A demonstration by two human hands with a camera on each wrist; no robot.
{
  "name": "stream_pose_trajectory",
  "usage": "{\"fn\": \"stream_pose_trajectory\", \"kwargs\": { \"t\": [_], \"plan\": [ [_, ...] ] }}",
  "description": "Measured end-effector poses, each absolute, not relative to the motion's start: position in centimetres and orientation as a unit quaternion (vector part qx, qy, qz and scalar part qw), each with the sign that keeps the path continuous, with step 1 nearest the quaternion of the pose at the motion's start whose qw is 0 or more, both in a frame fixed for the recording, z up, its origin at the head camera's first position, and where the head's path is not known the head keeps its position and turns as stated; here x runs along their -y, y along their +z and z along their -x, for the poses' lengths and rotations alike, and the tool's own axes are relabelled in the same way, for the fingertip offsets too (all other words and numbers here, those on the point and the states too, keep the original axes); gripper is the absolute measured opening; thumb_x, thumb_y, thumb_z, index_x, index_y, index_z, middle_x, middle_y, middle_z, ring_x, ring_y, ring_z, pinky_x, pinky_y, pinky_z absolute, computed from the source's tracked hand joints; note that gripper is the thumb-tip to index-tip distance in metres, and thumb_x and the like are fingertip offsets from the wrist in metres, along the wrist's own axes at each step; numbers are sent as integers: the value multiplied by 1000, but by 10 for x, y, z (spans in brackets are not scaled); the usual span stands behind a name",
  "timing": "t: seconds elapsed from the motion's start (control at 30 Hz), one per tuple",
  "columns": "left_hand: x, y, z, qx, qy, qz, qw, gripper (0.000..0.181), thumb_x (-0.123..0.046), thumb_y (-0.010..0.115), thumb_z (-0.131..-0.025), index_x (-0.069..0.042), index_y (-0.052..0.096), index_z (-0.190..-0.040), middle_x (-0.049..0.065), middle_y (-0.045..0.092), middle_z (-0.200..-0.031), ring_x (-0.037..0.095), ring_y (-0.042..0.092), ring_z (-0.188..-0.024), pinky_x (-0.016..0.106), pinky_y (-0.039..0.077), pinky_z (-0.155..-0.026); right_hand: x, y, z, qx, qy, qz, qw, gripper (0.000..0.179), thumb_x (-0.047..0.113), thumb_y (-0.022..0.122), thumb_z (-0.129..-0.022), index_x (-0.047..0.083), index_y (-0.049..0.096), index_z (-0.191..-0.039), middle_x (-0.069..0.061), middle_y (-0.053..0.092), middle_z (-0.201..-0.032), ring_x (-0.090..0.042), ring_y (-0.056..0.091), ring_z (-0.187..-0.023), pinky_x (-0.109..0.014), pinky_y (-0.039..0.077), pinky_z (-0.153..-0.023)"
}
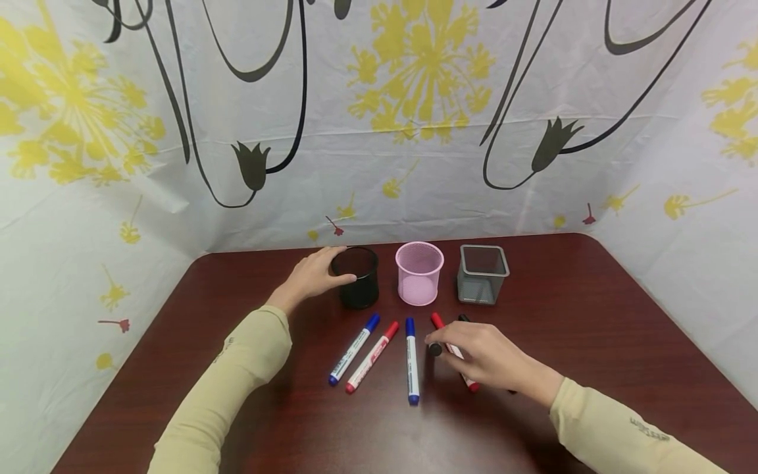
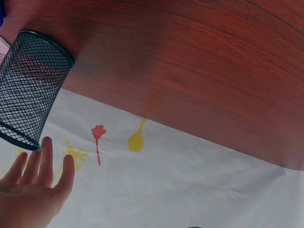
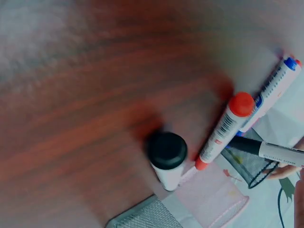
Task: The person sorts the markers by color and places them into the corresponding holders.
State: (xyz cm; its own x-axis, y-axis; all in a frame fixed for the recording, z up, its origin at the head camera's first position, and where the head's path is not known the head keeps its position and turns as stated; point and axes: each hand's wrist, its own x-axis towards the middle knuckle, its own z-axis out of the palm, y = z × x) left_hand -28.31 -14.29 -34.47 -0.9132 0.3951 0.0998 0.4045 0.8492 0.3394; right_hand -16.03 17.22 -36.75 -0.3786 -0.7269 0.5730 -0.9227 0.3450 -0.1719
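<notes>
My left hand (image 1: 310,275) is at the black mesh pen cup (image 1: 362,289), its fingers behind the rim and its thumb across the near side. In the left wrist view, the left fingers are extended and spread, with fingertips right at the rim of the cup (image 2: 31,90). My right hand (image 1: 488,355) pinches a black-capped marker (image 3: 280,154) above the table. Below that hand lies a red marker (image 1: 438,320), partly covered by it. Another black marker (image 3: 166,159) lies beside the red one, mostly hidden by the hand in the head view.
A pink mesh cup (image 1: 418,289) and a square grey mesh cup (image 1: 478,288) stand right of the black one. Two blue markers (image 1: 354,349) (image 1: 412,362) and another red marker (image 1: 372,357) lie on the dark wooden table (image 1: 331,434). Patterned sheeting (image 1: 367,191) surrounds the table's back and sides.
</notes>
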Motion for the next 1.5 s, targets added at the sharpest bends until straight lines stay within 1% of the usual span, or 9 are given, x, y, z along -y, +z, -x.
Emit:
{"fn": "stream_pose_trajectory", "kwargs": {
  "t": [0.1, 0.2, 0.4, 0.53, 0.67, 0.77, 1.0, 1.2, 1.5],
  "plan": [
    [143, -345, 283, 961, -182, 207, 14, 71, -53, 57, -78, -13, 38, -133, 12, 42, -129, 28, 41, -113, 47, 35, -89, -172, -363, 161, 800, 264, -503, 195, 21, 23, 56, -87, 10, 62, -102, 5, 61, -96, -4, 55, -86, -21, 44, -71],
    [143, -344, 283, 961, -184, 207, 14, 72, -53, 58, -77, -12, 38, -133, 12, 42, -129, 28, 41, -113, 47, 35, -89, -171, -359, 161, 801, 291, -490, 186, 23, 17, 64, -81, 8, 62, -102, 3, 62, -96, -5, 56, -87, -21, 44, -72],
    [143, -345, 282, 961, -185, 206, 9, 72, -53, 58, -77, -13, 38, -134, 12, 42, -129, 28, 42, -113, 47, 35, -88, -169, -352, 162, 801, 340, -459, 179, 29, 7, 67, -75, 10, 62, -103, 6, 61, -96, -4, 56, -80, -17, 43, -70],
    [143, -345, 282, 961, -187, 205, 7, 72, -53, 58, -77, -13, 38, -134, 12, 41, -129, 29, 41, -113, 47, 35, -89, -168, -346, 163, 808, 364, -432, 167, 30, 4, 67, -75, 10, 61, -103, 9, 61, -87, -4, 57, -71, -16, 43, -64],
    [143, -346, 283, 961, -186, 204, 5, 72, -54, 57, -77, -13, 38, -134, 12, 41, -130, 28, 41, -114, 47, 34, -89, -168, -339, 164, 828, 373, -395, 141, 28, 9, 68, -76, 10, 61, -103, 12, 59, -78, -3, 55, -67, -20, 44, -58],
    [143, -346, 283, 961, -186, 204, 5, 73, -55, 57, -77, -13, 37, -134, 12, 41, -129, 28, 41, -113, 47, 35, -89, -167, -333, 165, 838, 371, -376, 135, 27, 13, 69, -76, 9, 62, -102, 12, 59, -76, -5, 55, -67, -23, 45, -56],
    [143, -345, 283, 962, -187, 201, 0, 72, -53, 57, -78, -13, 37, -134, 12, 41, -129, 28, 41, -114, 47, 35, -88, -164, -323, 170, 833, 388, -370, 136, 24, 11, 68, -76, 11, 62, -100, 10, 60, -81, -6, 57, -70, -25, 48, -61],
    [143, -346, 284, 960, -189, 205, 2, 73, -54, 57, -78, -13, 37, -134, 12, 41, -129, 28, 40, -114, 47, 34, -89, -162, -316, 171, 839, 389, -357, 132, 22, 11, 67, -77, 12, 61, -98, 9, 60, -79, -5, 56, -69, -28, 48, -65],
    [143, -344, 282, 960, -192, 204, 5, 72, -53, 58, -77, -13, 38, -134, 12, 42, -129, 28, 41, -114, 47, 35, -88, -159, -307, 173, 842, 379, -355, 145, 23, 13, 67, -77, 12, 61, -99, 11, 59, -76, -6, 56, -70, -25, 47, -65]
  ]
}}
